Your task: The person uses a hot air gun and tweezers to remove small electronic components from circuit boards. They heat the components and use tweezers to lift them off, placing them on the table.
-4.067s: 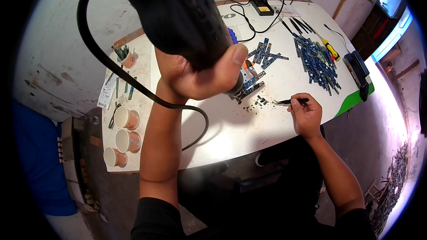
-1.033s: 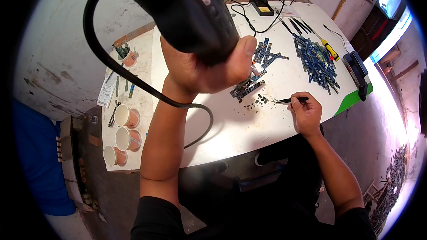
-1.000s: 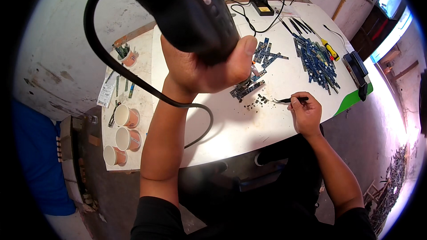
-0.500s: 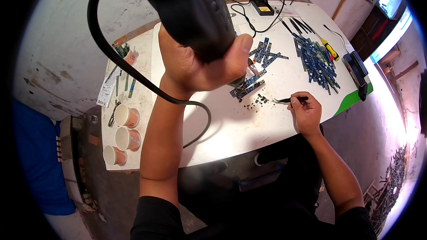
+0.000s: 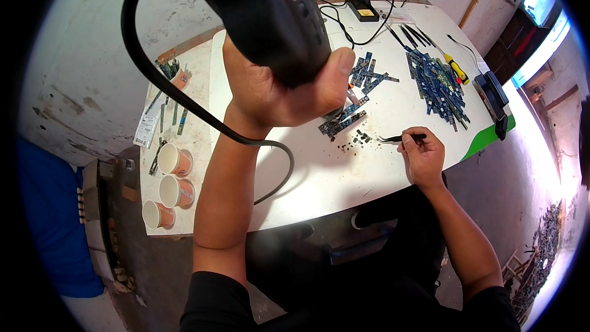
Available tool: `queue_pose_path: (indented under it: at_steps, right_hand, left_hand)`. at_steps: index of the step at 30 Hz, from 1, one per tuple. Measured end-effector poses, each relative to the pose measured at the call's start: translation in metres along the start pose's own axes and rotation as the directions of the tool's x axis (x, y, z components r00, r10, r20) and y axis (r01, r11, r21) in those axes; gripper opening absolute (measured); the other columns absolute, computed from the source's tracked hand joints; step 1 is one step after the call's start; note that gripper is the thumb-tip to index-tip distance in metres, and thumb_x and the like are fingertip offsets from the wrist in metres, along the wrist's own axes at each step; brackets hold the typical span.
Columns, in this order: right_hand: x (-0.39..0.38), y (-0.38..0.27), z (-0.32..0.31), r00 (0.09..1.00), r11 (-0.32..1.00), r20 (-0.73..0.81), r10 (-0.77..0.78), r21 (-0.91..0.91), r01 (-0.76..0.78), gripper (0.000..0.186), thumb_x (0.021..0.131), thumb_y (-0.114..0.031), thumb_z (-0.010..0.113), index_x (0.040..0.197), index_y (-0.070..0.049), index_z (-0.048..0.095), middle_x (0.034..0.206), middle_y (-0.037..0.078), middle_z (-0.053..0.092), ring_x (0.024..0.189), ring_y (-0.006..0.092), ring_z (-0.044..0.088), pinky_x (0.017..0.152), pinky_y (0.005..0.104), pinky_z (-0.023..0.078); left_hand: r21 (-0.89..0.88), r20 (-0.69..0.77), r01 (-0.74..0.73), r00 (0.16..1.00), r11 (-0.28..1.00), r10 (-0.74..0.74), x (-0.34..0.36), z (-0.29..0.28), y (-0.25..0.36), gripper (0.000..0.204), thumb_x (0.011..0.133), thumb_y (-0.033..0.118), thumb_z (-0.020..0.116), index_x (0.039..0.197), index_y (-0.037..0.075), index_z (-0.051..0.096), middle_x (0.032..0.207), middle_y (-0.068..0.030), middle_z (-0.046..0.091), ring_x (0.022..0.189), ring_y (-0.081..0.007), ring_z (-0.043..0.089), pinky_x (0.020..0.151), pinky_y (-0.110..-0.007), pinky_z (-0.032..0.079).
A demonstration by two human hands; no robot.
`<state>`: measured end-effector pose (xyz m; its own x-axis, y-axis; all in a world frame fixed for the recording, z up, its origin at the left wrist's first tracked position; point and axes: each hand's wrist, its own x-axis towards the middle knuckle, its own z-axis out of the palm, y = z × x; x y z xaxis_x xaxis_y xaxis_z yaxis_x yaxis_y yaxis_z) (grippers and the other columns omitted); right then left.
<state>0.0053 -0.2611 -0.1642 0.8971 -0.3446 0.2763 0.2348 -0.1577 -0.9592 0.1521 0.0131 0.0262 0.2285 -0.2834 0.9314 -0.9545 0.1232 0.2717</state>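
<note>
Head view: the left hand (image 5: 289,101), closed firmly around a black hot-air gun (image 5: 267,21), has shifted slightly right over the past half-second; the right hand (image 5: 424,160), pinching black tweezers (image 5: 410,138), is unmoved. This appears a minor re-aiming. Narrow circuit-board strips (image 5: 350,123) lie below the gun, dark fragments (image 5: 356,140) just beside the tweezer tips. The white counter (image 5: 307,193) also carries paper cups (image 5: 174,192) and a yellow-handled screwdriver (image 5: 455,67); the wall (image 5: 80,55) behind is stained.

Left hand (image 5: 279,97) high in a grip, right hand (image 5: 425,158) lower, fingers (image 5: 419,130) apparently pinched
</note>
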Motion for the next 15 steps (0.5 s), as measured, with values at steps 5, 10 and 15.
queue_pose_path:
  at_steps: [5,10,15]
  right_hand:
    - [-0.0004,-0.0011,0.0005,1.000,1.000,-0.004,-0.003,-0.006,0.003,0.009,0.101,0.001,0.063,0.109,0.004,0.065,0.088,0.005,0.065,0.076,0.0106,0.063,0.069,0.0237,0.049]
    - [0.0021,0.0015,-0.0013,1.000,1.000,-0.018,-0.008,0.009,0.008,0.010,0.099,-0.004,0.067,0.105,0.005,0.067,0.085,0.004,0.067,0.075,0.0086,0.065,0.071,0.0232,0.051]
    - [0.0002,0.0000,0.0001,1.000,1.000,-0.018,-0.003,0.013,0.003,0.010,0.100,-0.002,0.066,0.106,0.005,0.067,0.085,0.004,0.067,0.076,0.0086,0.065,0.071,0.0228,0.051]
  left_hand:
    - [0.000,-0.013,-0.002,1.000,1.000,0.002,0.0006,0.0023,0.0006,0.005,0.084,-0.001,0.063,0.084,0.002,0.058,0.077,-0.0092,0.064,0.070,-0.0166,0.061,0.068,-0.031,0.053]
    - [-0.059,0.012,0.031,0.999,0.998,-0.031,-0.0006,0.0019,0.0035,0.005,0.084,-0.001,0.063,0.084,0.002,0.059,0.077,-0.0091,0.064,0.069,-0.0169,0.061,0.068,-0.031,0.053]
    - [-0.177,-0.016,0.047,0.999,0.983,-0.051,-0.0025,0.0036,0.0046,0.005,0.084,0.001,0.064,0.083,0.001,0.059,0.076,-0.0089,0.064,0.068,-0.0166,0.061,0.066,-0.031,0.053]
